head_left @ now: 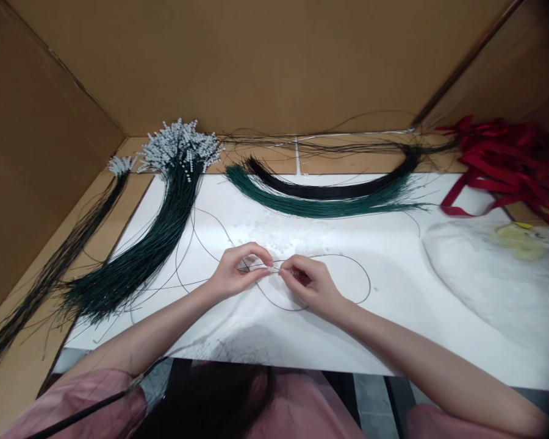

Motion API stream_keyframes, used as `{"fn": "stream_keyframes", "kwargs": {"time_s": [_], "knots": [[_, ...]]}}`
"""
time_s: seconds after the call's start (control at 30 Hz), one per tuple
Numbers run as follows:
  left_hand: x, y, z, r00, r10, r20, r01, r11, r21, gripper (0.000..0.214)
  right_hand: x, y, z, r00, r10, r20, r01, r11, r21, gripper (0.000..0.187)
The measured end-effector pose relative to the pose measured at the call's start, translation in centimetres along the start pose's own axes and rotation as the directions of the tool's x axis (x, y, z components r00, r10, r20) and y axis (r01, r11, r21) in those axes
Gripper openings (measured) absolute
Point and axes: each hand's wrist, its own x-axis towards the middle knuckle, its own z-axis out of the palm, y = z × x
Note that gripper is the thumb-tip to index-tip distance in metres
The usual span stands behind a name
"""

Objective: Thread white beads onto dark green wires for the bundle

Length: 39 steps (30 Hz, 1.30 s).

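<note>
My left hand (240,269) is curled with thumb and index finger pinched on a thin dark wire (369,281). Facing it, my right hand (312,281) pinches the same wire a short way to the right, fingers bent inward. The two sets of fingertips almost meet over the white board (384,329). Something small and pale shows at the fingertips, too small to make out. The wire bends in a wide loop around and beyond my right hand. Small clear or white beads (279,235) lie scattered just behind the hands.
Left lies a big bundle of green wires (155,238) tipped with white beads (178,146), beside a thinner beaded bundle (73,238). Behind are black wires (338,190) and green wires (302,207). Red ribbon (507,164) and a clear plastic bag (489,274) lie right. Cardboard walls (265,61) enclose the table.
</note>
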Motion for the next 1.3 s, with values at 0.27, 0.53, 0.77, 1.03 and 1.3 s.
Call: {"fn": "stream_keyframes", "kwargs": {"time_s": [0.27,0.53,0.77,1.03,1.3], "knots": [[0.05,0.17,0.01,1.000,-0.010,-0.001,0.010,1.000,-0.030,0.016,-0.01,0.06,-0.02,0.999,0.023,-0.031,-0.023,1.000,0.000,0.014],[0.02,0.13,0.02,1.000,-0.003,0.005,0.003,1.000,-0.013,0.016,0.09,0.19,0.07,1.000,-0.009,-0.003,0.009,1.000,-0.021,0.013],[0.07,-0.01,0.05,1.000,-0.006,0.003,0.006,1.000,-0.008,0.015,0.01,0.29,0.04,1.000,-0.025,0.014,0.026,0.999,-0.042,0.013],[0.01,0.13,0.08,1.000,-0.017,-0.007,0.017,1.000,-0.012,0.013,0.10,0.00,-0.05,1.000,0.003,0.022,-0.002,0.999,-0.032,0.017],[0.00,0.03,0.12,1.000,-0.025,-0.011,0.025,0.999,-0.026,0.013,0.04,0.02,0.00,1.000,0.002,0.023,-0.002,1.000,-0.005,0.016]]}}
